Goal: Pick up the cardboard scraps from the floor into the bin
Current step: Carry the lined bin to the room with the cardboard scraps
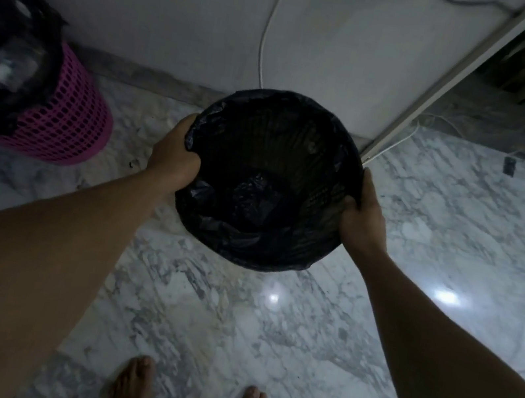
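Observation:
A round bin (303,112) lined with a black plastic bag is held in front of me above the marble floor, its mouth facing up. My left hand (175,153) grips its left rim, fingers curled over the bag's edge. My right hand (364,216) grips the right rim the same way. Inside the bin I see only crumpled black liner at the bottom. No cardboard scraps show on the floor in view.
A pink mesh basket (69,118) with a black bag stands at the left against the white wall (147,6). A white cable (266,43) runs down the wall. A door frame (448,77) slants at the right. My bare feet (132,385) stand on the marble floor (265,338).

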`<state>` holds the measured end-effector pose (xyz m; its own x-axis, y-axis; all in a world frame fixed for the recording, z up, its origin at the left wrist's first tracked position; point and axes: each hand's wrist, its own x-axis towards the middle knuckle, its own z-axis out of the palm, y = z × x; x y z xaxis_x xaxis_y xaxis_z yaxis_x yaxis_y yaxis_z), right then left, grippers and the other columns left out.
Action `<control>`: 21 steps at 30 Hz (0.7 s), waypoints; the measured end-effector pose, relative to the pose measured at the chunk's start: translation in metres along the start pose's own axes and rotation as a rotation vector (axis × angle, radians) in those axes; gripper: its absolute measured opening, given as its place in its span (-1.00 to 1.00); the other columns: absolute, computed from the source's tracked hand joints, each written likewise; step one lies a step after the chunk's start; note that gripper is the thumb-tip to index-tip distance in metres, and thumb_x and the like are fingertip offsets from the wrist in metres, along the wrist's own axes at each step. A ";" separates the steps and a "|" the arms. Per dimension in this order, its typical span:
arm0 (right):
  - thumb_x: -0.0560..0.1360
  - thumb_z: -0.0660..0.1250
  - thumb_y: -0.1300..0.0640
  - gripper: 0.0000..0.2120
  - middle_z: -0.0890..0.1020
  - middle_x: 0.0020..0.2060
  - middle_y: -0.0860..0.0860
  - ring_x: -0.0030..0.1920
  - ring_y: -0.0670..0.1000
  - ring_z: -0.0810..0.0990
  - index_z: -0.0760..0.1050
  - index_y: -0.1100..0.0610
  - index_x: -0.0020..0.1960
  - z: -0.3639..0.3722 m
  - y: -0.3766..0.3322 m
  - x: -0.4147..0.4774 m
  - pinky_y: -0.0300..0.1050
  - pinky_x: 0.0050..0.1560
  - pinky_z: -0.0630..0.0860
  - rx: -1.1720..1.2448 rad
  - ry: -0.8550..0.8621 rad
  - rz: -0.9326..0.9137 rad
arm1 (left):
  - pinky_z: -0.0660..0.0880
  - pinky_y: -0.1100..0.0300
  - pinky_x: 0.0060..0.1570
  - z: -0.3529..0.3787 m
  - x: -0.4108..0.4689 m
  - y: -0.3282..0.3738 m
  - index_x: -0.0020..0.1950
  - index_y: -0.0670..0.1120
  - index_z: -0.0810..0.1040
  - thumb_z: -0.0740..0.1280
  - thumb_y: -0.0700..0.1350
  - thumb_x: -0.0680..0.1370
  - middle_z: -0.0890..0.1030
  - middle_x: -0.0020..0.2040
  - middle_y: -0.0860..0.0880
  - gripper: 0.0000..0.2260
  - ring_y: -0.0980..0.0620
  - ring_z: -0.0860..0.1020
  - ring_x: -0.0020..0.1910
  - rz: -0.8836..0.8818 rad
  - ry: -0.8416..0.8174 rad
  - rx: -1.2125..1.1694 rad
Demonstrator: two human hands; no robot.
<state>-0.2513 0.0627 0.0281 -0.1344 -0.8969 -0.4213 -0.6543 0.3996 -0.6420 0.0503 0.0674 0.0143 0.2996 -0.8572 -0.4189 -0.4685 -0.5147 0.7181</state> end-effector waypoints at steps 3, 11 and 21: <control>0.53 0.11 0.09 -0.32 0.46 0.47 -0.08 0.41 0.15 0.46 0.08 -0.43 0.53 -0.024 -0.028 -0.034 0.26 0.36 0.43 0.092 -0.095 -0.073 | 0.31 0.24 0.30 -0.035 -0.038 0.021 0.57 0.18 0.27 0.15 -0.26 0.58 0.46 0.41 0.07 -0.40 0.05 0.44 0.31 -0.017 0.022 -0.031; 0.68 0.08 0.15 -0.36 0.25 0.58 -0.07 0.53 0.14 0.30 -0.07 -0.27 0.63 -0.075 -0.125 -0.123 0.17 0.47 0.33 0.110 -0.174 -0.204 | 0.30 0.20 0.31 -0.151 -0.159 0.067 0.56 0.07 0.31 0.13 -0.41 0.53 0.48 0.42 -0.03 -0.35 -0.06 0.42 0.39 -0.016 0.185 -0.037; 0.69 0.10 0.13 -0.40 0.25 0.58 -0.06 0.53 0.06 0.29 -0.02 -0.11 0.66 -0.112 -0.292 -0.249 0.07 0.50 0.30 0.144 -0.306 -0.497 | 0.27 -0.11 0.51 -0.318 -0.329 0.089 0.56 0.13 0.34 0.20 -0.31 0.54 0.43 0.49 -0.01 -0.38 -0.07 0.38 0.45 -0.021 0.456 -0.303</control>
<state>-0.1103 0.1482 0.3922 0.3968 -0.8959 -0.1998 -0.4734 -0.0133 -0.8807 0.1742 0.3099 0.3934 0.6678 -0.7169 -0.2004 -0.2179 -0.4456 0.8683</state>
